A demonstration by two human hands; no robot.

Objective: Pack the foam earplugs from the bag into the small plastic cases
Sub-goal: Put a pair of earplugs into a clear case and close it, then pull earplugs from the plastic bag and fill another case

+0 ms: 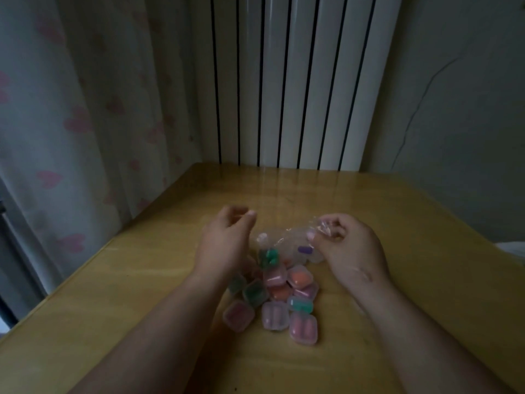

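A clear plastic bag (287, 240) lies crumpled on the wooden table (397, 223), with green and purple earplugs showing through it. My right hand (343, 248) pinches the bag's upper right corner between thumb and fingers. My left hand (224, 240) hovers just left of the bag, fingers curled; its fingertips are blurred and I cannot tell whether they hold anything. In front of the bag sits a heap of several small clear cases (272, 297) with pink, orange and green earplugs inside, between my forearms.
A white ribbed radiator (292, 81) stands behind the table's far edge. A curtain with pink hearts (71, 123) hangs at the left, past the table's left edge. A grey wall is at the right.
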